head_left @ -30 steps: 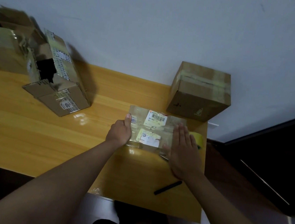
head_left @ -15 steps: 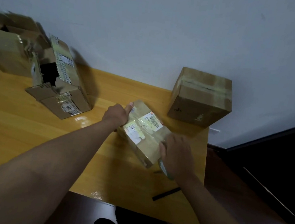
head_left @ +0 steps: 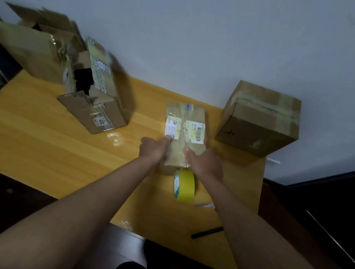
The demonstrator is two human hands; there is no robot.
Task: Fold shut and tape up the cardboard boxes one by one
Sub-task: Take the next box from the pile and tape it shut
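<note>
Pale wall [head_left: 205, 38] is backing a yellow wooden table [head_left: 38, 147], and everything on it seems to be sorted by how finished it is. Far left, a pair of open boxes [head_left: 54, 60] is sitting with flaps torn and gaping, apparently waiting their turn out of the way. At the far right corner, near the wall, a sealed box [head_left: 260, 119] is standing with tape already running across its top, parked well apart from the work, so I judge it done.

Between them, right in front of the person, the small labelled box [head_left: 184, 133] is lying lengthwise away from them, likely turned that way so a strip can be drawn along its seam. Left hand [head_left: 154, 148] is gripping the near left corner, thumb pressing on the top by a white label, steadying it. Right hand [head_left: 204, 161] is clasping the near right corner, thumb on top as well; its other fingers are hidden, so how tightly they curl is hard to say.

Just beside the box's near end, the yellow tape roll [head_left: 185, 185] is standing on edge, close to the right wrist for a quick pick-up. A black marker [head_left: 207, 233] is lying near the table's front edge.
</note>
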